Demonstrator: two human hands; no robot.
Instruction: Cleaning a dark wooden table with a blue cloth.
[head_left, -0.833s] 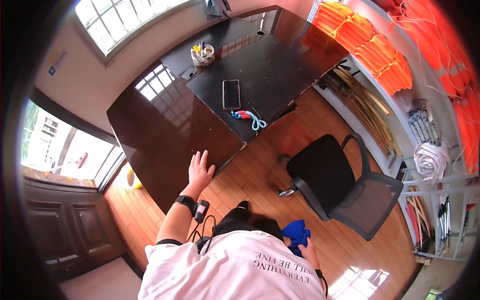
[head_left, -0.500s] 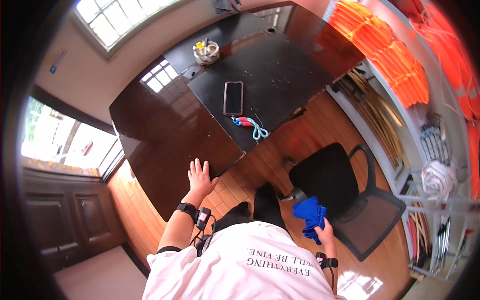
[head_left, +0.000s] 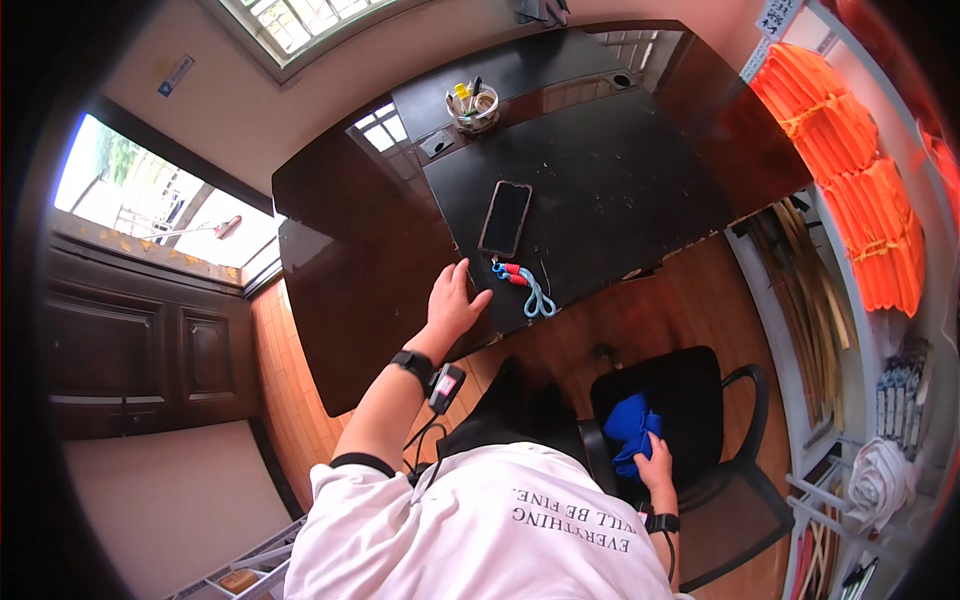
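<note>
My left hand (head_left: 456, 305) is over the near part of the dark desk, fingers apart and nothing in it. Just beyond its fingertips lies a smartphone (head_left: 507, 218), screen up, with a looped light-blue and red rope strap (head_left: 527, 287) attached to its near end. Down at my right side, my right hand (head_left: 655, 464) grips a crumpled blue cloth (head_left: 632, 430) by its near edge. The cloth hangs in front of the seat of a black office chair (head_left: 690, 385); whether it touches the seat I cannot tell.
Farther back on the desk (head_left: 350, 270) stands a round pot of pens (head_left: 472, 108). Orange folded bundles (head_left: 835, 130), long wooden sticks (head_left: 805, 270) and a rolled white cloth (head_left: 880, 480) fill the shelving on the right. A dark panelled door (head_left: 150, 340) is on the left.
My left hand has moved forward and right, toward the phone. My right hand still holds the blue cloth, which now appears in front of the chair seat. The whole view has shifted.
</note>
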